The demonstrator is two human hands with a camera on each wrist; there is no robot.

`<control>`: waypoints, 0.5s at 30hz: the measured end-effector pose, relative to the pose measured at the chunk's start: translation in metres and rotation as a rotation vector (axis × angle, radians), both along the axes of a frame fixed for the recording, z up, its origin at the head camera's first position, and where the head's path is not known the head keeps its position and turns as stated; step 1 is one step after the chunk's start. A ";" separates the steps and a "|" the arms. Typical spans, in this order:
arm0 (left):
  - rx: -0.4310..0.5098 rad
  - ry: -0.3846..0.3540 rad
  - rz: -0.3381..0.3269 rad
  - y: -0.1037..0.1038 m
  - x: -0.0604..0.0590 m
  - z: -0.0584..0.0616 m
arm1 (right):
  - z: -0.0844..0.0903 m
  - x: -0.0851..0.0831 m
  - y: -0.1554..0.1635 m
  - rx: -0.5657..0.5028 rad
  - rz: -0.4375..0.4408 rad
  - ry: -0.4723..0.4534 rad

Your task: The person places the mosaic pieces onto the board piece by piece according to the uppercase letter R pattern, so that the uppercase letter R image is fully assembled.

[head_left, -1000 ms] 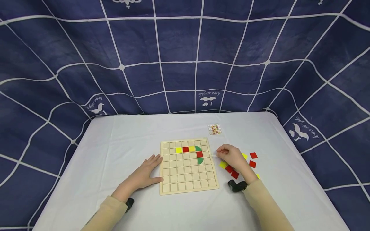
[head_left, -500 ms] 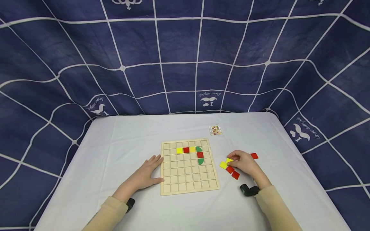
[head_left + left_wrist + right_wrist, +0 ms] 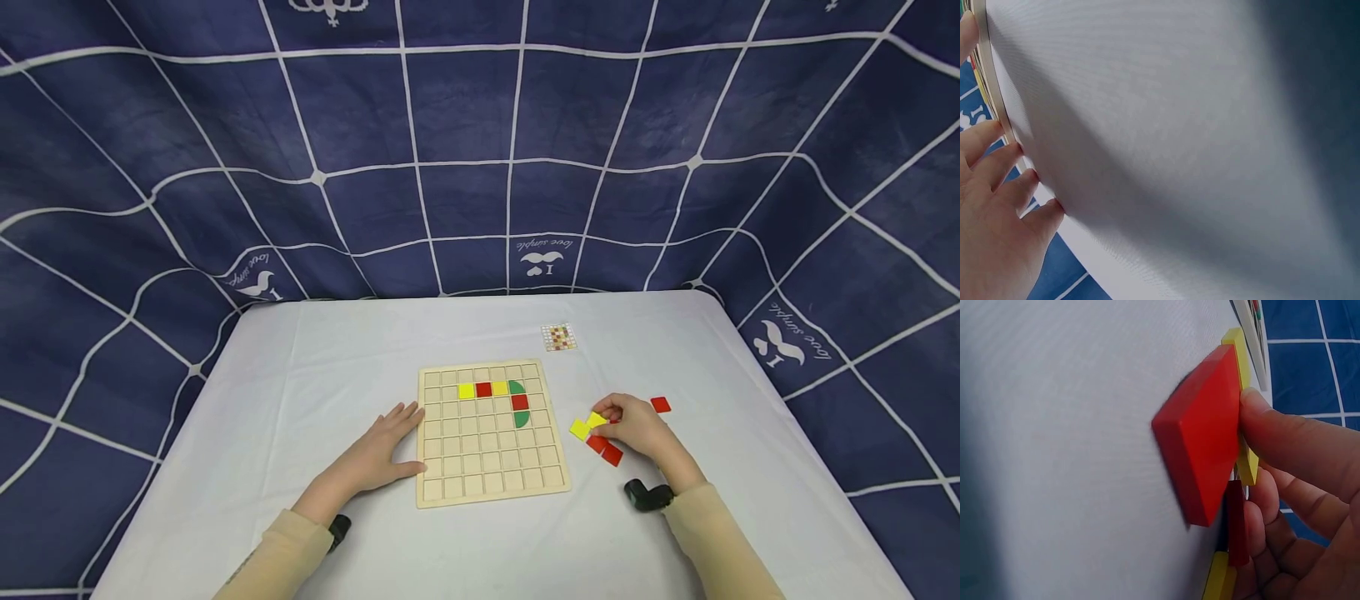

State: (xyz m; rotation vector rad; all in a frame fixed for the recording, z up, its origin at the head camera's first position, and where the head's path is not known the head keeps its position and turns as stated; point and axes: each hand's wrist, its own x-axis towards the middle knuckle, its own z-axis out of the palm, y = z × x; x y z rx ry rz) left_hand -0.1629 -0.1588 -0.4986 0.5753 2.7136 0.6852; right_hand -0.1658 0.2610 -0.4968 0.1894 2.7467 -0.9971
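Observation:
My left hand (image 3: 377, 448) lies with fingers spread against the left edge of a wooden grid board (image 3: 477, 467). Its fingertips touch the board's side in the left wrist view. On the board sit yellow and red square tiles and two green quarter-round pieces (image 3: 517, 387), forming a bent row. Right of the board, my right hand (image 3: 636, 425) pinches a yellow tile (image 3: 596, 419) between thumb and fingers. Beside it lie another yellow tile (image 3: 579, 429) and red tiles (image 3: 612, 455). The right wrist view shows a red tile (image 3: 1204, 431) close in front of the thumb.
A small printed pattern card (image 3: 558, 337) lies behind the board. One red tile (image 3: 660, 405) lies apart, beyond my right hand. The table (image 3: 360, 342) has a white cloth, with a dark blue gridded curtain (image 3: 465, 200) around it.
My right hand has moved right and nearer to me, from beside the board to the loose tiles, and now pinches a yellow one. The left hand stays in place.

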 end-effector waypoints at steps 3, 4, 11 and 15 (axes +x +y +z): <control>-0.001 -0.002 0.005 0.000 0.000 0.000 | 0.000 0.000 0.000 0.005 0.005 -0.002; 0.000 -0.001 0.007 0.000 0.000 0.000 | 0.000 0.000 0.000 0.004 0.011 0.000; 0.006 -0.005 0.001 -0.001 0.000 -0.001 | 0.000 0.001 0.000 0.010 0.017 0.003; 0.009 -0.004 0.005 -0.001 0.000 -0.002 | 0.000 0.001 0.000 -0.001 0.023 -0.004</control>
